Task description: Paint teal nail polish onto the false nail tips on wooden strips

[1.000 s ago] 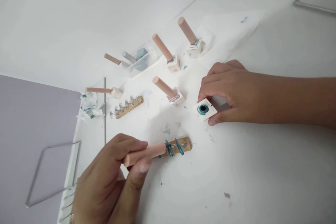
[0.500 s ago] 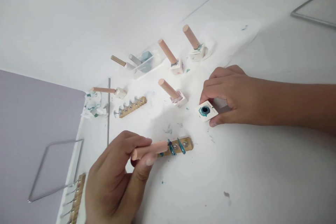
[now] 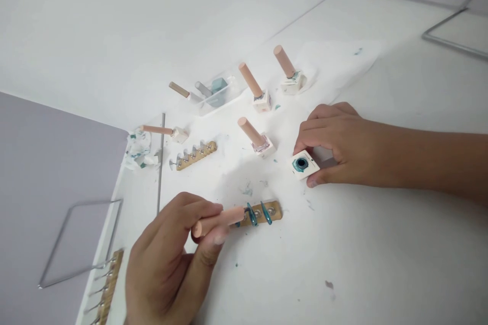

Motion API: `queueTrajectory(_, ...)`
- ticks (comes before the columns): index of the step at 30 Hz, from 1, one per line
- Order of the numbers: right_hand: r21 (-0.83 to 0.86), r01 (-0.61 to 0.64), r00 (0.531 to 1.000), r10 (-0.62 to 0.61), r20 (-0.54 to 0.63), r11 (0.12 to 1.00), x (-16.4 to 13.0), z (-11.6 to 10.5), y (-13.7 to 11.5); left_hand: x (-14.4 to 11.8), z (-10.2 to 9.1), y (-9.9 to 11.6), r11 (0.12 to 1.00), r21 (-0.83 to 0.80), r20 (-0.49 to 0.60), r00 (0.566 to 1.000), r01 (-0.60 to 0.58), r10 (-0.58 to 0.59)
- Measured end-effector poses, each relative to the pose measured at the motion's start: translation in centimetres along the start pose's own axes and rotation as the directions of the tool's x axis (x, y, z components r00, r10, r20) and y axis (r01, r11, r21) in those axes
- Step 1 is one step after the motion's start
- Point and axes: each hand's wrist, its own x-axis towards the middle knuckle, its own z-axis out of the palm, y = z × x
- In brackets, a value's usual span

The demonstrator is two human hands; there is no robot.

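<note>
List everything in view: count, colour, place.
open bottle: one, white, teal-smeared, in right hand
brush handle: one, peach, in left hand
wooden strips: three, brown, below centre, left of centre, lower left
glossy tips: at least three, teal, on strip below centre
capped bottles: four, white, peach-capped, three upper centre, one left
clear tray: one, transparent, upper centre
block: one, light blue, in tray
cylinder: one, grey, in tray
tan-capped bottle: one, whitish, tray's left end
tissue: one heap, white with teal, left
metal frames: two, grey, left, upper right
rod: one, grey, left
table: one, white, beneath
left hand: one, lower left
right hand: one, right
</note>
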Motion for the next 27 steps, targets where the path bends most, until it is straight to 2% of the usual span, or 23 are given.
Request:
queueTrajectory(4, 0.015, -0.027, 1.000, 0.027, 0.000, 1.000, -0.2, -0.3, -0.5, 0.5, -0.4, -0.6, 0.996, -0.016, 0.043, 0.996, -0.083, 0.084)
queueTrajectory(7, 0.024, -0.028, 1.000, 0.028, 0.012, 0.999, -0.3, -0.5, -1.0, 0.5, -0.2, -0.1, 0.994, -0.045, 0.107, 0.989, -0.099, 0.103)
queueTrajectory(9, 0.032, -0.018, 1.000, 0.017, 0.015, 0.999, -0.3, -0.5, -1.1, 0.1, 0.2, 0.7, 0.995, -0.073, 0.152, 0.986, -0.065, 0.075)
queueTrajectory(11, 0.030, -0.017, 1.000, 0.017, 0.010, 0.999, -0.3, -0.5, -1.0, -0.4, 0.6, 1.2, 0.992, -0.090, 0.040, 0.996, 0.087, -0.084)
queueTrajectory(12, 0.025, -0.018, 1.000, 0.018, 0.007, 1.000, -0.3, -0.4, -0.9, -0.7, 0.6, 1.3, 0.990, -0.102, 0.004, 0.995, 0.096, -0.096)
queueTrajectory(18, 0.029, -0.016, 1.000, 0.016, -0.003, 0.999, -0.1, 0.0, -0.1, -0.8, -0.3, -0.3, 0.999, -0.043, -0.041, 0.999, -0.028, 0.026)
queueTrajectory(22, 0.017, -0.014, 1.000, 0.013, 0.013, 1.000, -0.1, -0.2, -0.3, 0.0, -0.5, -0.7, 0.988, -0.028, 0.061, 0.987, -0.150, 0.152)
queueTrajectory(27, 0.013, -0.022, 1.000, 0.022, 0.019, 1.000, -0.3, -0.5, -1.0, 0.0, -0.5, -0.4, 0.987, -0.063, 0.155, 0.976, -0.147, 0.155)
